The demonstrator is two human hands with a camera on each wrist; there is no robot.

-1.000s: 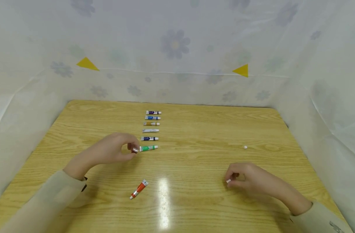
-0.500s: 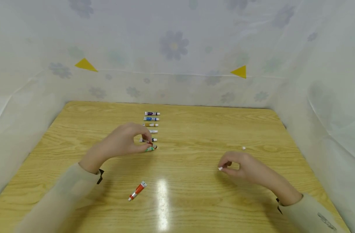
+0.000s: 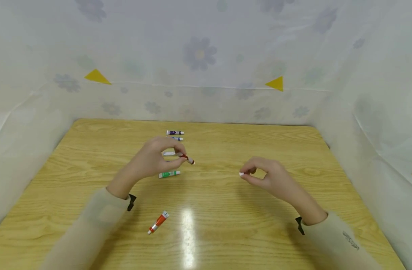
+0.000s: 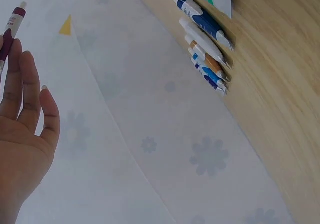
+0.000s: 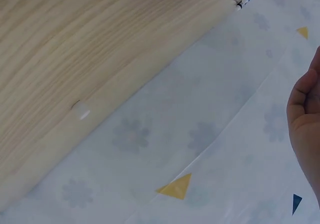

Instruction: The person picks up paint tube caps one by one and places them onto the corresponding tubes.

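Note:
My left hand (image 3: 180, 157) is raised over the row of small paint tubes and pinches a dark red tube (image 3: 188, 159) between thumb and fingertips, its tip pointing right. That tube (image 4: 13, 26) sticks up past my fingers (image 4: 27, 91) in the left wrist view. My right hand (image 3: 243, 173) hovers to the right and pinches a small white cap (image 3: 241, 174). A green tube (image 3: 169, 174) lies just below my left hand. A purple tube (image 3: 175, 132), a blue one (image 3: 178, 138) and a white one (image 3: 168, 153) show beyond it; others are hidden by the hand.
An orange tube (image 3: 159, 221) lies alone near the front of the wooden table (image 3: 226, 232). A second white cap (image 5: 81, 113) sits on the table near its edge in the right wrist view. Floral plastic sheeting (image 3: 199, 56) walls in three sides.
My left hand has lifted the dark red tube from beside the green tube and carried it up and to the right. My right hand has moved up and left with the cap.

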